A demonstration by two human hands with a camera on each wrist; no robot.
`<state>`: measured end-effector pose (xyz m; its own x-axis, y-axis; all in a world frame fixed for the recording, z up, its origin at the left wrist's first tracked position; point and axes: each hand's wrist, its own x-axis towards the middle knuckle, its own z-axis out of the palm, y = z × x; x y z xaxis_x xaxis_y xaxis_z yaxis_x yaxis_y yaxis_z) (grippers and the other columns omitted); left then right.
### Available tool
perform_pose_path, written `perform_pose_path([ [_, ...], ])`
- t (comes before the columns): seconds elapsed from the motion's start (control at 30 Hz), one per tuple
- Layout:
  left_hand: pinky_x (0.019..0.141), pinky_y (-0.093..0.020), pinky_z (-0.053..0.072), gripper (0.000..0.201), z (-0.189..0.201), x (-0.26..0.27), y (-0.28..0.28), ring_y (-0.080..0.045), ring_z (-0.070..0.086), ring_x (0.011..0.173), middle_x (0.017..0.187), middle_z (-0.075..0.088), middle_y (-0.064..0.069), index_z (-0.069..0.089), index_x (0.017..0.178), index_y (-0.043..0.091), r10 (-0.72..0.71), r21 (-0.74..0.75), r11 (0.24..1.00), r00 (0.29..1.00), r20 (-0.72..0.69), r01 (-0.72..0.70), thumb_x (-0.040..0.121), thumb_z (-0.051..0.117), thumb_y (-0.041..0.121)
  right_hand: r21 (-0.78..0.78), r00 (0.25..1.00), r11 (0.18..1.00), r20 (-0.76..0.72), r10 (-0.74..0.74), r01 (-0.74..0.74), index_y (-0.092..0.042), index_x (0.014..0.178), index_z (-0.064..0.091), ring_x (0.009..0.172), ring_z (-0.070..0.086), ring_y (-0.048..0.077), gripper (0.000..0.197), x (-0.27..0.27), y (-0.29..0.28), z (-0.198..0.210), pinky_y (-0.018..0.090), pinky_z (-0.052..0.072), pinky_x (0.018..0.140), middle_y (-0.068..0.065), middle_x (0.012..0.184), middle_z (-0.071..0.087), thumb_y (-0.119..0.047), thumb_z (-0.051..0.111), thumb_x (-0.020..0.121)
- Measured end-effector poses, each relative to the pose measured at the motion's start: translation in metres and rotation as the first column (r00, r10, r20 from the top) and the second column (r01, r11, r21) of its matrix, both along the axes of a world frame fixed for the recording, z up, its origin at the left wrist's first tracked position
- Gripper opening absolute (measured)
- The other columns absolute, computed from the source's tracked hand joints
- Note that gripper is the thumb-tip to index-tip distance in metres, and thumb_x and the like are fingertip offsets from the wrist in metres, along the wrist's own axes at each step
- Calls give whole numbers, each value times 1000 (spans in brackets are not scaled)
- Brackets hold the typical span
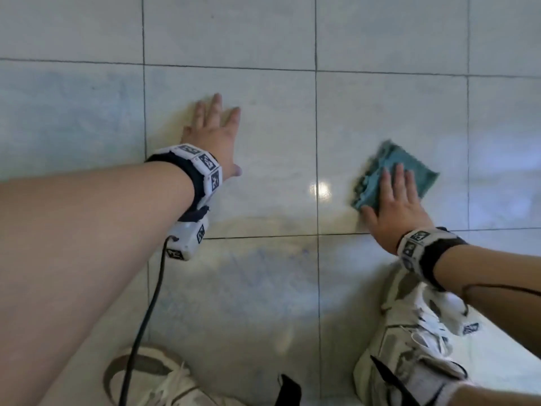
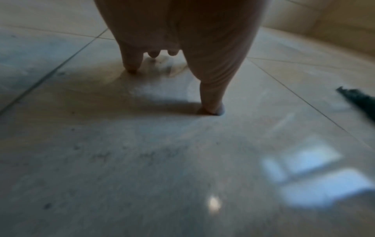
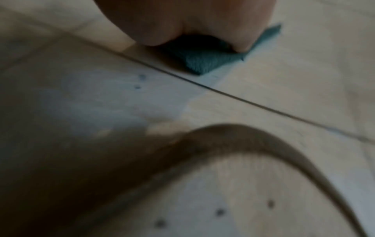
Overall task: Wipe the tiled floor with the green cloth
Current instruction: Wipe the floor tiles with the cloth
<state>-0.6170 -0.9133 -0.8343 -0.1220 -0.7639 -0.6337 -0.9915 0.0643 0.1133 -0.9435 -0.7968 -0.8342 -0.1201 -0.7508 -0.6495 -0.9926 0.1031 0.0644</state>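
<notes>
A green cloth (image 1: 389,168) lies folded on the pale tiled floor (image 1: 263,127), right of centre. My right hand (image 1: 393,205) presses flat on its near half, fingers straight. The right wrist view shows the palm over the cloth (image 3: 205,62), whose corner sticks out beside a grout line. My left hand (image 1: 215,134) rests flat on the floor to the left, fingers spread and holding nothing. From the left wrist, its fingertips (image 2: 131,69) and thumb touch the tile, and an edge of the cloth (image 2: 359,99) shows at the far right.
Two white sneakers sit near me, one (image 1: 409,341) under my right forearm and one (image 1: 164,379) at the bottom left. A black cable (image 1: 146,317) hangs from the left wrist unit. Dark grout lines (image 1: 316,112) cross the glossy tiles.
</notes>
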Motion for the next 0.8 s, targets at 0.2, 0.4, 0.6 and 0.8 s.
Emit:
perform_pose_path([
  [0.2, 121, -51, 15, 117, -5, -5, 25, -36, -11, 150, 163, -19, -9, -6, 157, 27, -125, -20, 992, 992, 33, 126, 78, 78, 48, -75, 989, 989, 88, -118, 125, -9, 156, -16, 149, -20, 37, 87, 71, 2, -11, 49, -4, 123, 18, 162, -24, -49, 35, 99],
  [0.4, 122, -49, 13, 110, -4, -2, 29, -32, -13, 151, 163, -21, -3, -4, 157, 31, -79, -14, 997, 997, 3, 79, 82, 77, 34, -93, 856, 889, 244, 456, -448, -16, 158, -12, 149, -24, 30, 84, 170, 15, -11, 46, -6, 123, 11, 163, -23, -49, 35, 96],
  [0.6, 122, -51, 14, 117, -3, -5, 30, -34, -15, 150, 162, -24, -3, -8, 157, 30, -71, 20, 997, 997, 7, 71, 80, 79, 42, -122, 974, 966, 42, -223, 227, -12, 157, -17, 151, -17, 32, 82, 46, -20, -14, 44, -5, 123, 14, 163, -22, -52, 28, 100],
  [0.8, 119, -51, 15, 116, 1, -2, 32, -30, -18, 150, 162, -26, 0, -8, 157, 31, -46, 35, 998, 999, -9, 47, 81, 78, 41, -215, 802, 779, 39, -596, 589, -12, 159, -9, 152, -10, 33, 80, 32, -57, -22, 47, 1, 123, 15, 165, -15, -48, 36, 102],
])
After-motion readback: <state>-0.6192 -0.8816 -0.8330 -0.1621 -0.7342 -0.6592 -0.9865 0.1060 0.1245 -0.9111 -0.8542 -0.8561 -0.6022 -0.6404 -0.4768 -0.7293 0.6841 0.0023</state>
